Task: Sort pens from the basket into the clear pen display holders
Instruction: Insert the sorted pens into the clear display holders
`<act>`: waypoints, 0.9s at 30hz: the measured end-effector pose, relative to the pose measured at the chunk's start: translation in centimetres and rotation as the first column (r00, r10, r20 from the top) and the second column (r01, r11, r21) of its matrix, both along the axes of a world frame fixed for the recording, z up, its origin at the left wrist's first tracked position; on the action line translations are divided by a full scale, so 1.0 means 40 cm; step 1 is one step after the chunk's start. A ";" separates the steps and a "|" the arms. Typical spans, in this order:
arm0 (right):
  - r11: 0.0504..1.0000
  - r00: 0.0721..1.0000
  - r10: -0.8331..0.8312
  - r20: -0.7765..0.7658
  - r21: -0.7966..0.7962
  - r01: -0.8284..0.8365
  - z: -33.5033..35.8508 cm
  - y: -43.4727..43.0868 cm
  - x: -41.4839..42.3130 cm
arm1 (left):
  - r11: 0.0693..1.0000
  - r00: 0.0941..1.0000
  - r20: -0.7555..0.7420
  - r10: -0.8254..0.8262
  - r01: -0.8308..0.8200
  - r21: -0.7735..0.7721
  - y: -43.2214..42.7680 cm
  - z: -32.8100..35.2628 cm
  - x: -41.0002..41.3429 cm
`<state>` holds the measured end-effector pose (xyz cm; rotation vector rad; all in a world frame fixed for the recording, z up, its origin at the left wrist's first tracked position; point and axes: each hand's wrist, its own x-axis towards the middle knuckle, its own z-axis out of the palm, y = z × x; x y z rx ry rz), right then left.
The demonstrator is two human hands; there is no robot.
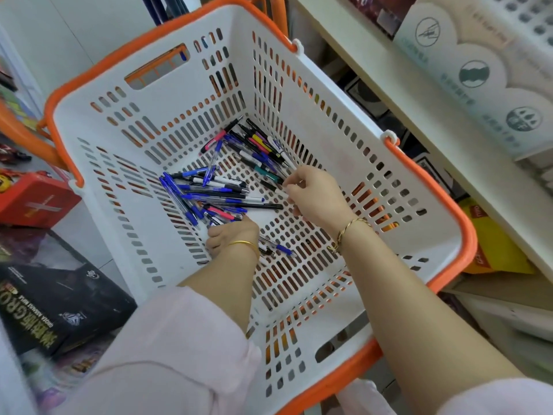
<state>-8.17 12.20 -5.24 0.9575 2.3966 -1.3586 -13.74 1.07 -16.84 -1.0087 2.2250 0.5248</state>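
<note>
While the pens (215, 193) lie loose on the floor of the basket (299, 94), in a blue heap near its middle and a darker bunch toward the far corner, both hands are down among them. The right hand (317, 196) has its fingers (291, 184) curled in a pinch on the ends of pens in the dark bunch. The left hand (232, 235) is curled knuckles-up at the near edge of the blue heap; I cannot tell whether it holds any. To gather well, it seems best to take like pens together, tips aligned, and lift them clear of the slots. No holders are in view; a shelf (434, 121) runs beside the basket on the right.
</note>
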 end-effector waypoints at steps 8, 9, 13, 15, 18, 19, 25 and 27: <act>1.000 1.000 0.006 -0.016 0.007 -0.006 0.007 -0.002 0.004 | 0.994 0.996 -0.004 -0.085 0.085 0.065 -0.036 -0.015 -0.007; 1.000 1.000 0.009 -0.019 0.009 -0.009 0.006 -0.002 0.006 | 0.992 0.994 -0.051 -0.094 0.098 0.077 -0.042 -0.018 0.005; 1.000 1.000 -0.008 -0.020 0.009 0.008 0.000 0.003 0.010 | 0.984 0.982 -0.145 -0.120 0.137 0.116 -0.046 -0.017 0.029; 1.000 1.000 -0.012 -0.020 0.001 0.012 0.003 0.007 0.010 | 0.980 0.991 -0.133 -0.025 0.050 0.191 -0.041 0.000 0.031; 1.000 1.000 -0.007 -0.018 0.004 0.007 0.019 0.012 0.010 | 0.923 0.982 -0.075 0.176 -0.138 0.360 -0.035 0.048 0.045; 1.000 1.000 -0.007 -0.017 0.006 0.007 0.028 0.013 0.011 | 0.899 0.979 -0.060 0.193 -0.152 0.410 -0.033 0.061 0.054; 0.999 0.997 -0.030 -0.071 -0.041 0.027 0.120 0.020 0.021 | 0.666 0.975 -0.010 0.221 -0.143 0.732 -0.008 0.238 0.069; 0.998 0.991 -0.057 -0.125 -0.036 0.053 0.177 0.040 0.034 | 0.572 0.980 -0.031 0.195 -0.088 0.816 0.015 0.325 0.054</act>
